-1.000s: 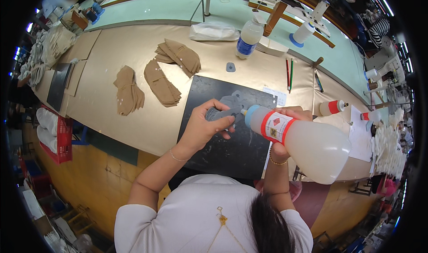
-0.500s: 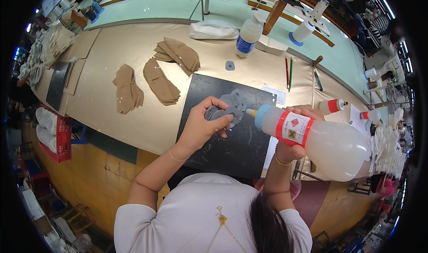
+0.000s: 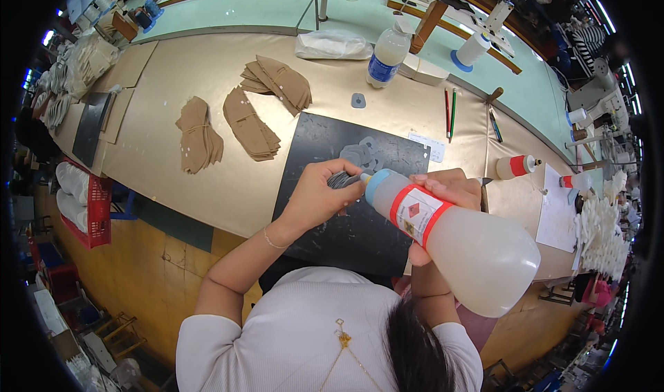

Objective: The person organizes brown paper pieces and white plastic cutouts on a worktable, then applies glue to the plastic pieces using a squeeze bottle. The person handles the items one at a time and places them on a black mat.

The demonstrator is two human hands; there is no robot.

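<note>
On the black mat [image 3: 332, 219] at the middle of the bench, the person worked with both hands close together. The left hand [image 3: 319, 197] had its fingers curled down onto a small grey piece [image 3: 340, 180], pinching it against the mat, thumb and fingertips closed on its near edge. The right hand [image 3: 443, 193] was wrapped firmly round the neck of a large translucent squeeze bottle [image 3: 463, 243], fingers closed about the red-and-white label, the blue nozzle pointing toward ten o'clock and touching or nearly touching the grey piece; I could not tell which. More grey pieces [image 3: 363, 153] lay just beyond, toward twelve o'clock from the nozzle.

Doing this step well seemed to call for a gentle, even squeeze, since the bottle looked nearly full and heavy at its rear, and a hard press would likely flood such a small part. Keeping the left fingertips clear of the nozzle tip and holding the piece flat looked wise.

Stacks of tan cut pieces [image 3: 252, 126] lay well apart toward ten o'clock, a small capped bottle [image 3: 387, 54] at twelve, and a red-capped bottle [image 3: 515, 166] at three.
</note>
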